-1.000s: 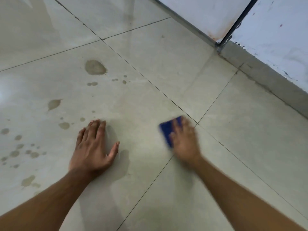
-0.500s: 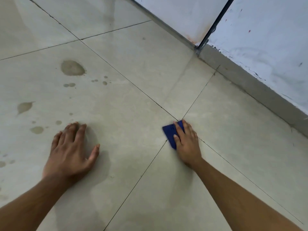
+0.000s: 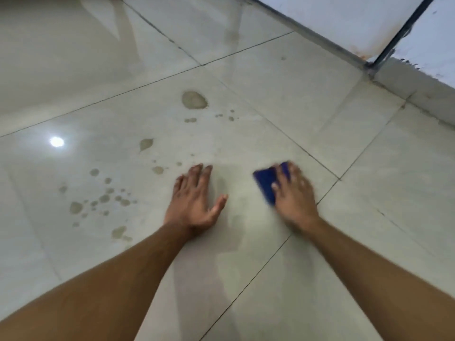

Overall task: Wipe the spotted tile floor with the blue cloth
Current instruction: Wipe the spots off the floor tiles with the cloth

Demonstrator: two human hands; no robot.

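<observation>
The right hand point(image 3: 294, 193) lies palm down on the blue cloth point(image 3: 267, 184), fingers spread and pressing it flat against the tile floor point(image 3: 283, 99). Most of the cloth is hidden under the palm and fingers; its visible part sticks out on the thumb side, toward the left hand. Cloth and right hand are blurred. They sit on the same large tile as the stains, near that tile's right corner, just short of the point where the grout lines cross.

The left hand point(image 3: 194, 200) rests open and flat on the floor, fingers together, thumb splayed toward the cloth, holding nothing. A strip of bare tile separates thumb and cloth.

Brownish spots point(image 3: 105, 198) are scattered over the tile left of the left hand, with a larger blotch point(image 3: 194, 100) farther away toward the wall point(image 3: 344, 16). The cloth touches none of them.
</observation>
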